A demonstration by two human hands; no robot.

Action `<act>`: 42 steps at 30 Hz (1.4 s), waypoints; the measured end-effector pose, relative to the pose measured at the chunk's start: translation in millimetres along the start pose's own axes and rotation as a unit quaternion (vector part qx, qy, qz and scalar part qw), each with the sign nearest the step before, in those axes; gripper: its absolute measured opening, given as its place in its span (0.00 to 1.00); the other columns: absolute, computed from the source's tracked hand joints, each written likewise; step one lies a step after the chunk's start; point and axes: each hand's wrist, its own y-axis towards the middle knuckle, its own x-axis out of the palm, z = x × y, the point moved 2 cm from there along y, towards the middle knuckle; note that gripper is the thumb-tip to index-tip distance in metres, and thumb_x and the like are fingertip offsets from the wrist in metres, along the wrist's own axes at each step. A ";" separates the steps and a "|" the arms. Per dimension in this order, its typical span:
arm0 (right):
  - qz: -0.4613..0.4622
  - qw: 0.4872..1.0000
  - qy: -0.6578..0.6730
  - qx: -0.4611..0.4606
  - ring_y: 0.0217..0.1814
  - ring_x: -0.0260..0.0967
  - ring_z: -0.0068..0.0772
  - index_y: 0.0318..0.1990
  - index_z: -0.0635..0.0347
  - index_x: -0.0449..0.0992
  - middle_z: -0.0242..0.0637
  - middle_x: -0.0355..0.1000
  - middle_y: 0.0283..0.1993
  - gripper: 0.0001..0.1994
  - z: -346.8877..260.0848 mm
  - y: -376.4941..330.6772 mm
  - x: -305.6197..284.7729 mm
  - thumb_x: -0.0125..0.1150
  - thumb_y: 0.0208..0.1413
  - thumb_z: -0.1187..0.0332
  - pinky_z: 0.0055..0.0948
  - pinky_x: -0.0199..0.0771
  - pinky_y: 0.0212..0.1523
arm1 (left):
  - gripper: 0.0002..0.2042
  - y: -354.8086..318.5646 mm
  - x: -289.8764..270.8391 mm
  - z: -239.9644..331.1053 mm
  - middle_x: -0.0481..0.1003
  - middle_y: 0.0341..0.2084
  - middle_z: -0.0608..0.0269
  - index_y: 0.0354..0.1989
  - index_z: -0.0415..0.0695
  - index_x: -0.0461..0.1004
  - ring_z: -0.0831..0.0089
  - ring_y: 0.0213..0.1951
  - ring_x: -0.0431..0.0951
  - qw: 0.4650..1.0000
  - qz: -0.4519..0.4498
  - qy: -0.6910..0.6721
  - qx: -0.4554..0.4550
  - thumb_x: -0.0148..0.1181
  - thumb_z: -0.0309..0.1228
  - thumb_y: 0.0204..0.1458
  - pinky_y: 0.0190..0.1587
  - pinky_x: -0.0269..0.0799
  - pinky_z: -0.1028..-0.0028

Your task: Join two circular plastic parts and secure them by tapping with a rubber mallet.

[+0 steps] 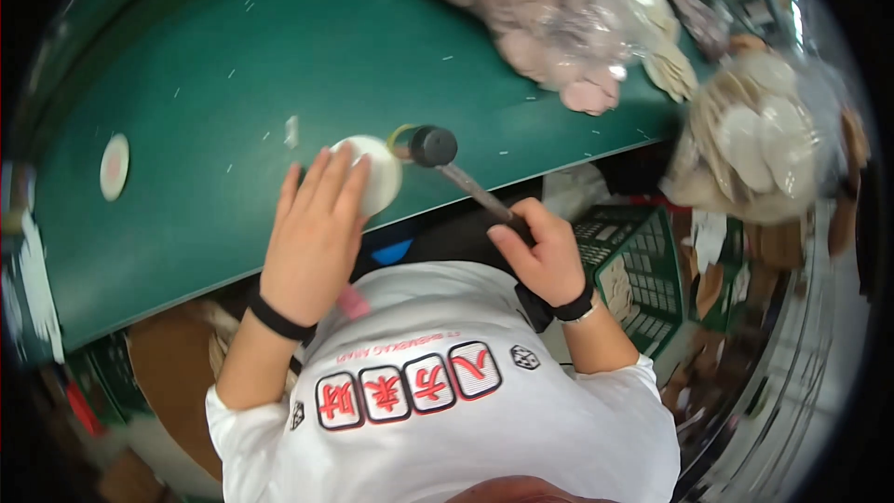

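My left hand (317, 224) lies on a white round disc (382, 188) at the near edge of the green table (214, 84). Its fingers are stretched out and cover the left part of the disc. My right hand (548, 259) is closed round the dark grip of a mallet (434, 145). The mallet's black head is just right of the disc, with a yellowish ring on its far left side; whether head and table touch I cannot tell. Farther left on the table lies another white disc (115, 168) with a pinkish middle.
A clear bag of pink discs (521, 14) spills across the far side of the table. Cream discs (669, 65) lie right of it. A bag of pale discs (759, 135) stands at the right, above a green crate (643, 265). Small white scraps (291, 130) dot the tabletop.
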 end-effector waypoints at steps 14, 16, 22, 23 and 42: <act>0.563 0.765 0.289 -0.120 0.24 0.61 0.20 0.50 0.63 0.74 0.36 0.68 0.38 0.09 124.1 -105.4 -97.5 0.51 0.70 0.69 0.22 0.66 0.27 | 0.42 177.9 -53.3 150.8 0.66 0.64 0.46 0.70 0.36 0.58 0.57 0.66 0.66 0.842 -0.127 -0.444 0.277 0.73 0.45 0.52 0.68 0.61 0.63; 0.594 0.713 0.360 -0.102 0.24 0.61 0.20 0.61 0.64 0.70 0.43 0.71 0.51 0.16 151.3 -108.0 -118.4 0.48 0.72 0.65 0.22 0.67 0.27 | 0.52 229.5 -41.3 187.6 0.65 0.63 0.35 0.68 0.26 0.56 0.51 0.66 0.66 0.840 -0.115 -0.474 0.236 0.77 0.52 0.44 0.67 0.62 0.63; 0.657 0.667 0.348 -0.051 0.45 0.71 0.30 0.73 0.58 0.57 0.48 0.58 0.73 0.26 196.6 -78.2 -154.0 0.48 0.74 0.60 0.33 0.75 0.45 | 0.70 368.9 -14.9 302.1 0.57 0.68 0.33 0.71 0.23 0.44 0.44 0.71 0.57 0.840 0.012 -0.480 0.253 0.80 0.62 0.30 0.72 0.53 0.58; 0.641 0.659 0.391 -0.047 0.52 0.70 0.32 0.75 0.56 0.54 0.47 0.56 0.75 0.27 208.1 -68.7 -152.2 0.48 0.73 0.60 0.37 0.73 0.52 | 0.73 381.4 -5.0 316.8 0.56 0.69 0.34 0.72 0.23 0.42 0.43 0.71 0.55 0.850 0.049 -0.453 0.264 0.80 0.63 0.28 0.73 0.50 0.57; 0.477 0.637 0.586 -0.153 0.69 0.62 0.38 0.72 0.52 0.60 0.39 0.64 0.71 0.28 245.0 -75.0 -93.1 0.54 0.69 0.52 0.41 0.58 0.71 | 0.08 329.5 16.6 412.3 0.78 0.32 0.54 0.21 0.43 0.77 0.48 0.39 0.76 0.808 0.279 -0.466 0.227 0.60 0.34 0.41 0.44 0.66 0.49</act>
